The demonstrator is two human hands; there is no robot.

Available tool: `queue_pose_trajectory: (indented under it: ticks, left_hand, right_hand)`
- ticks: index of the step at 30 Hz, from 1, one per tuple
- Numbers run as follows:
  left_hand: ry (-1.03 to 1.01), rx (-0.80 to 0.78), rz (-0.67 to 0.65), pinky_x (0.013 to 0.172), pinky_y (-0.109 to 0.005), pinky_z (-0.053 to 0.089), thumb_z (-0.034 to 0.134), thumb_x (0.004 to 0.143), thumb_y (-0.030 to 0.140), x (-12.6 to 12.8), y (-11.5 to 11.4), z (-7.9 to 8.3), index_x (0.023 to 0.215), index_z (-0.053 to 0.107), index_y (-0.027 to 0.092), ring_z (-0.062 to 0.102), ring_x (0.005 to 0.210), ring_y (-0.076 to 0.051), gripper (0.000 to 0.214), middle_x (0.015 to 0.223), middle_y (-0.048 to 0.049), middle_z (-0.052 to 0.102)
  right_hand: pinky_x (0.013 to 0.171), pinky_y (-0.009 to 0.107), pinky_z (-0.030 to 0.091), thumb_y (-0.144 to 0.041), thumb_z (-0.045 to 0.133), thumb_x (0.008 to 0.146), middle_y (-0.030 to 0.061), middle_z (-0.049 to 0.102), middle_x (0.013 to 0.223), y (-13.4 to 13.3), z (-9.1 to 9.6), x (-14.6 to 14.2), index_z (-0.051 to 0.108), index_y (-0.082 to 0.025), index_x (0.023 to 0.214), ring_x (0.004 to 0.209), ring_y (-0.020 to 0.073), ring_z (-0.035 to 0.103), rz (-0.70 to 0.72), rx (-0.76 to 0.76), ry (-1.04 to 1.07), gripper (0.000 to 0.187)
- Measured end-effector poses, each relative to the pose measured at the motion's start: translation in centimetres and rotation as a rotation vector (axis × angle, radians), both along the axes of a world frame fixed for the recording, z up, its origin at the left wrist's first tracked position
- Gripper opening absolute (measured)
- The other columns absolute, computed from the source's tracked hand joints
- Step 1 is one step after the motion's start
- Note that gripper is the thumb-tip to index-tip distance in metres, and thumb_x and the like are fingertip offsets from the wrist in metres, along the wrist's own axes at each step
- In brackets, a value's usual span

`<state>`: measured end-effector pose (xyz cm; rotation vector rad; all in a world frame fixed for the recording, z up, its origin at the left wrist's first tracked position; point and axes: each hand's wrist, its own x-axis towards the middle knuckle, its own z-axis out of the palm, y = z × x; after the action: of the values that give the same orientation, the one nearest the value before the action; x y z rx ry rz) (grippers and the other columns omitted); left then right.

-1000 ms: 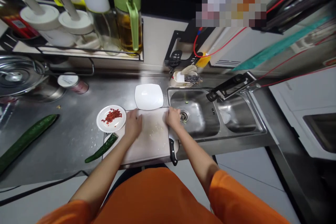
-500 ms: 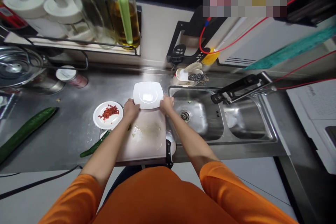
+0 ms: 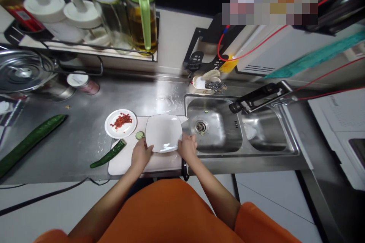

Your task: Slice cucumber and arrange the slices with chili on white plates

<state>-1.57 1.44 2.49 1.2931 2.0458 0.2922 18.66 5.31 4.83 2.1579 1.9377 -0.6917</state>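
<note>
Between my hands is a white squarish plate (image 3: 164, 133), held above the cutting board (image 3: 122, 161). My left hand (image 3: 142, 154) grips its near left corner, thumb on the rim. On the right edge, my right hand (image 3: 187, 146) is closed around the near corner. A cut cucumber piece (image 3: 108, 154) lies partly on the board's left side, and a small cucumber slice (image 3: 140, 135) sits beside the plate. A round white plate (image 3: 121, 123) with chopped red pieces (image 3: 122, 121) stands behind the cucumber piece. The black handle of a knife (image 3: 185, 170) shows at the board's right edge.
A double steel sink (image 3: 216, 121) with a dark faucet (image 3: 253, 97) lies to the right. A long cucumber (image 3: 32, 142) rests at the left. Behind are a lidded pot (image 3: 31, 72), a small jar (image 3: 83, 82), a seasoning rack (image 3: 99, 51) and a sponge holder (image 3: 202, 83).
My hands have drawn the squarish plate toward my body, from the board's far edge to over its middle. The wet counter behind it and the small cucumber slice now show.
</note>
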Motion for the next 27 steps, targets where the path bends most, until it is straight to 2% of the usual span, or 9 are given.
queue_pose_trajectory:
  ticks: [7,12,15,18,21,24,27]
  left_hand:
    - [-0.044,0.012,0.011,0.07,-0.03,0.043,0.058,0.077,0.03,0.1,-0.9,-1.2,0.092,0.054,0.017,0.061,0.078,-0.021,0.02,0.08,-0.0059,0.064]
    - [-0.057,0.013,0.001,0.073,-0.03,0.043,0.058,0.077,0.032,0.1,-1.1,-1.2,0.097,0.055,0.016,0.06,0.079,-0.02,0.026,0.082,-0.0055,0.064]
    - [-0.014,0.058,0.0,0.078,-0.031,0.044,0.058,0.077,0.038,-0.8,-1.1,-1.0,0.1,0.056,0.015,0.059,0.081,-0.02,0.033,0.083,-0.0062,0.063]
    - [0.072,0.141,0.03,0.082,-0.032,0.045,0.053,0.08,0.039,-2.5,-0.7,-0.8,0.105,0.057,0.014,0.059,0.086,-0.022,0.036,0.089,-0.0094,0.063]
    - [0.173,0.206,0.01,0.088,-0.034,0.043,0.049,0.082,0.032,-4.1,0.1,-0.9,0.111,0.057,0.012,0.058,0.094,-0.024,0.036,0.098,-0.0134,0.063]
    - [0.235,0.189,-0.034,0.089,-0.035,0.043,0.046,0.082,0.026,-4.7,0.9,-1.2,0.114,0.057,0.012,0.057,0.097,-0.025,0.037,0.102,-0.015,0.062]
    - [0.257,0.124,-0.065,0.086,-0.035,0.043,0.043,0.083,0.023,-4.5,1.5,-1.3,0.11,0.061,0.015,0.058,0.094,-0.025,0.033,0.097,-0.0135,0.063]
  right_hand:
    - [0.08,0.036,0.033,-0.021,0.04,0.088,0.0165,0.058,0.107,-0.7,-0.4,-0.4,0.055,-0.013,0.108,0.111,0.0283,0.038,0.043,-0.053,-0.097,0.027]
    - [0.081,0.038,0.034,-0.021,0.041,0.087,0.0173,0.055,0.11,-0.7,-0.6,-0.7,0.056,-0.012,0.109,0.11,0.0289,0.038,0.05,-0.037,-0.164,0.028]
    - [0.08,0.038,0.035,-0.022,0.041,0.088,0.018,0.053,0.114,-0.9,-0.7,-0.9,0.054,-0.011,0.116,0.109,0.0293,0.038,0.052,-0.01,-0.198,0.033]
    - [0.08,0.039,0.036,-0.024,0.041,0.088,0.019,0.05,0.116,-1.3,-0.8,-0.9,0.05,-0.011,0.124,0.109,0.0296,0.038,0.062,0.006,-0.216,0.04]
    - [0.08,0.039,0.036,-0.024,0.041,0.087,0.0189,0.049,0.117,-1.8,-0.8,-0.9,0.048,-0.012,0.127,0.109,0.0296,0.038,0.061,0.028,-0.23,0.042]
    - [0.081,0.038,0.035,-0.023,0.042,0.087,0.018,0.049,0.118,-2.2,-0.8,-0.9,0.048,-0.013,0.127,0.11,0.0297,0.038,0.071,0.055,-0.235,0.042]
    - [0.081,0.038,0.035,-0.024,0.042,0.088,0.0179,0.049,0.118,-2.4,-0.8,-0.9,0.047,-0.013,0.128,0.11,0.0294,0.038,0.078,0.072,-0.232,0.042]
